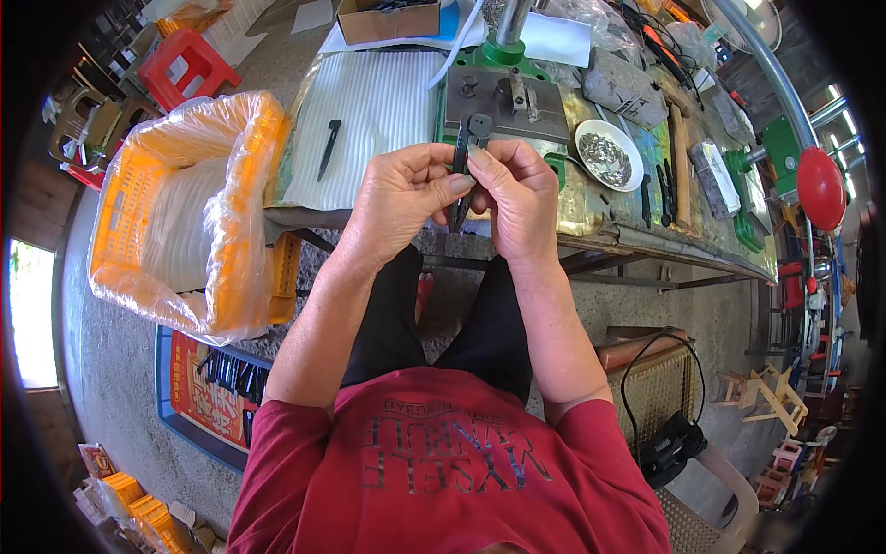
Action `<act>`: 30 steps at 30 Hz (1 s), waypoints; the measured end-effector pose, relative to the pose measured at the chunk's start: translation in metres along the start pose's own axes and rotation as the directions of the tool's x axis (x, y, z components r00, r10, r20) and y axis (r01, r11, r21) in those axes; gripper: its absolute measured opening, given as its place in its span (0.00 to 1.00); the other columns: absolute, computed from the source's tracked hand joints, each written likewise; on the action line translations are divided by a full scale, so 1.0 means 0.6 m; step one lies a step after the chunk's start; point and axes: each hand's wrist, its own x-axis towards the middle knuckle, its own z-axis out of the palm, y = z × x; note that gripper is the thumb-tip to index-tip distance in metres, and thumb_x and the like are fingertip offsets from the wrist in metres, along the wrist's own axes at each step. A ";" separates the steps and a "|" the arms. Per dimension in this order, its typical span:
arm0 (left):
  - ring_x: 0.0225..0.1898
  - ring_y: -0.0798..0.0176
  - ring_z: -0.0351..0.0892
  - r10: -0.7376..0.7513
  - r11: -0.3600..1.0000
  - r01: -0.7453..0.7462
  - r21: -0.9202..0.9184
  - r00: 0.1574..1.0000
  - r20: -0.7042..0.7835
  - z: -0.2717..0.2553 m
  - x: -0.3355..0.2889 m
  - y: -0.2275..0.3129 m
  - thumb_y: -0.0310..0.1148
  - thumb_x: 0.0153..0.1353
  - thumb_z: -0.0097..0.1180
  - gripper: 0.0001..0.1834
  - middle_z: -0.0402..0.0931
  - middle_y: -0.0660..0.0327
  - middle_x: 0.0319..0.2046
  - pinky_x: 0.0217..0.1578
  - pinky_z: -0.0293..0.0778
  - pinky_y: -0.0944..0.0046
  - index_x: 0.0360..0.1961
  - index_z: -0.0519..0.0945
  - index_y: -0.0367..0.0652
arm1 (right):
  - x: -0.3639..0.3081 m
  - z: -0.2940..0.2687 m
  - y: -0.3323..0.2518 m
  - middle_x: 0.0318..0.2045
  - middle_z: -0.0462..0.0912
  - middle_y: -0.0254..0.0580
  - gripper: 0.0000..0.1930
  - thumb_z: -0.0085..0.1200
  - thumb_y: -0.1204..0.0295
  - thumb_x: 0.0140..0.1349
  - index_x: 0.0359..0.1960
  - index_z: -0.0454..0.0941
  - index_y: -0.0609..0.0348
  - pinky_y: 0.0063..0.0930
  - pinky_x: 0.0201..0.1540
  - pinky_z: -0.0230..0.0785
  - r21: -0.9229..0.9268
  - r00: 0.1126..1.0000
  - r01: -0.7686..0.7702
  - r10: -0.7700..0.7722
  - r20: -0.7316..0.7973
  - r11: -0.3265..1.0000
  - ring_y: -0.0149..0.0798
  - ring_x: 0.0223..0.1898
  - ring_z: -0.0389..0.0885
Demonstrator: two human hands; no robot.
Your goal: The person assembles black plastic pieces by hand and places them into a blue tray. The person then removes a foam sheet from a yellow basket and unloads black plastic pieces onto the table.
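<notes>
My left hand and my right hand meet just over the table's near edge. Between their fingertips are long, narrow black parts with rounded heads, held close together and roughly upright. Both thumbs press on them, and their lower ends point down between my hands. The fingers hide how the pieces join. A similar black part with a round head lies on the ribbed white foam sheet, left of my hands. Right behind my hands stands the dark metal base of a green press.
A white dish of small metal pieces stands right of the press, near a hammer. At left is a yellow crate lined with clear plastic. A tray holding black parts sits below it. A red-knobbed lever rises at right.
</notes>
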 end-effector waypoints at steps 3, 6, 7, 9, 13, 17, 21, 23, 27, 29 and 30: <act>0.18 0.78 0.66 0.028 1.000 -0.028 -0.005 1.000 -0.013 0.003 0.003 -0.003 0.27 0.50 0.53 0.12 0.70 0.66 0.18 0.16 0.63 0.80 0.36 0.73 0.33 | 0.000 0.002 -0.003 0.16 0.70 0.30 0.07 0.53 0.73 0.50 0.21 0.69 0.61 0.10 0.14 0.54 -0.015 1.000 -0.009 0.009 -0.017 1.000 0.19 0.14 0.63; 0.18 0.78 0.66 0.023 1.000 -0.023 -0.014 1.000 -0.018 0.003 0.003 -0.003 0.28 0.50 0.53 0.12 0.71 0.66 0.18 0.16 0.63 0.80 0.36 0.73 0.33 | 0.003 0.001 0.001 0.16 0.70 0.30 0.07 0.53 0.73 0.50 0.21 0.69 0.61 0.11 0.14 0.53 -0.010 1.000 0.004 -0.004 -0.014 1.000 0.19 0.13 0.63; 0.18 0.78 0.66 0.023 1.000 -0.023 -0.013 1.000 -0.020 0.002 0.003 -0.003 0.28 0.50 0.53 0.12 0.71 0.66 0.18 0.16 0.63 0.80 0.36 0.73 0.33 | 0.003 0.001 0.001 0.16 0.70 0.30 0.07 0.53 0.73 0.50 0.21 0.69 0.61 0.11 0.14 0.53 -0.010 1.000 0.003 -0.003 -0.013 1.000 0.19 0.13 0.63; 0.21 0.76 0.70 0.007 1.000 -0.007 -0.003 1.000 -0.004 0.000 0.005 -0.003 0.27 0.49 0.54 0.14 0.74 0.61 0.23 0.17 0.64 0.80 0.38 0.72 0.32 | 0.004 0.001 0.000 0.15 0.69 0.30 0.07 0.53 0.73 0.50 0.21 0.69 0.61 0.11 0.14 0.53 -0.014 1.000 0.011 -0.011 -0.013 1.000 0.19 0.13 0.63; 0.21 0.76 0.70 0.015 1.000 -0.015 -0.020 1.000 -0.001 0.004 0.008 -0.002 0.27 0.49 0.54 0.14 0.74 0.61 0.23 0.17 0.64 0.80 0.38 0.72 0.31 | 0.004 0.000 -0.001 0.15 0.69 0.30 0.07 0.53 0.73 0.50 0.21 0.69 0.61 0.11 0.14 0.53 -0.014 1.000 0.020 -0.020 -0.019 1.000 0.19 0.13 0.63; 0.21 0.76 0.70 0.021 1.000 -0.021 -0.016 1.000 -0.012 0.002 0.007 -0.003 0.27 0.49 0.54 0.15 0.74 0.60 0.24 0.17 0.64 0.80 0.38 0.72 0.31 | 0.005 0.001 0.001 0.15 0.69 0.29 0.07 0.53 0.73 0.50 0.22 0.69 0.61 0.11 0.14 0.53 -0.018 1.000 0.018 -0.019 -0.017 1.000 0.19 0.14 0.63; 0.21 0.76 0.70 0.017 1.000 -0.017 -0.012 1.000 -0.005 0.001 0.009 -0.005 0.27 0.49 0.54 0.14 0.74 0.61 0.23 0.17 0.64 0.80 0.38 0.72 0.31 | 0.005 0.000 0.001 0.15 0.69 0.30 0.07 0.54 0.72 0.49 0.22 0.69 0.61 0.11 0.14 0.53 -0.028 1.000 0.017 -0.018 -0.022 0.999 0.19 0.14 0.64; 0.21 0.76 0.70 0.017 1.000 -0.017 -0.015 1.000 -0.002 0.002 0.009 -0.002 0.27 0.49 0.54 0.14 0.74 0.61 0.23 0.17 0.64 0.80 0.37 0.72 0.32 | 0.006 -0.002 0.001 0.15 0.69 0.30 0.07 0.54 0.72 0.49 0.22 0.69 0.61 0.11 0.14 0.53 -0.032 1.000 0.017 -0.018 -0.021 0.999 0.19 0.14 0.64; 0.20 0.76 0.69 0.024 0.999 -0.024 -0.023 1.000 -0.002 0.003 0.009 -0.002 0.27 0.49 0.53 0.13 0.73 0.62 0.22 0.17 0.64 0.80 0.37 0.72 0.32 | 0.006 0.001 0.000 0.15 0.70 0.30 0.07 0.54 0.73 0.49 0.22 0.69 0.62 0.11 0.14 0.53 -0.043 0.999 0.011 -0.012 -0.030 0.999 0.19 0.13 0.64; 0.20 0.76 0.69 0.015 1.000 -0.015 -0.018 1.000 -0.005 0.002 0.009 -0.002 0.27 0.50 0.53 0.13 0.73 0.62 0.22 0.17 0.64 0.80 0.37 0.72 0.32 | 0.006 0.001 0.000 0.15 0.69 0.30 0.07 0.54 0.73 0.49 0.22 0.69 0.62 0.11 0.14 0.53 -0.043 1.000 0.010 -0.011 -0.029 0.999 0.19 0.13 0.64; 0.20 0.76 0.69 0.007 1.000 -0.007 -0.013 1.000 -0.006 0.003 0.009 -0.002 0.27 0.50 0.53 0.13 0.74 0.62 0.22 0.17 0.64 0.80 0.37 0.72 0.32 | 0.006 0.001 -0.001 0.15 0.69 0.30 0.07 0.53 0.73 0.49 0.22 0.69 0.62 0.11 0.14 0.53 -0.043 0.999 0.010 -0.011 -0.029 0.999 0.19 0.13 0.64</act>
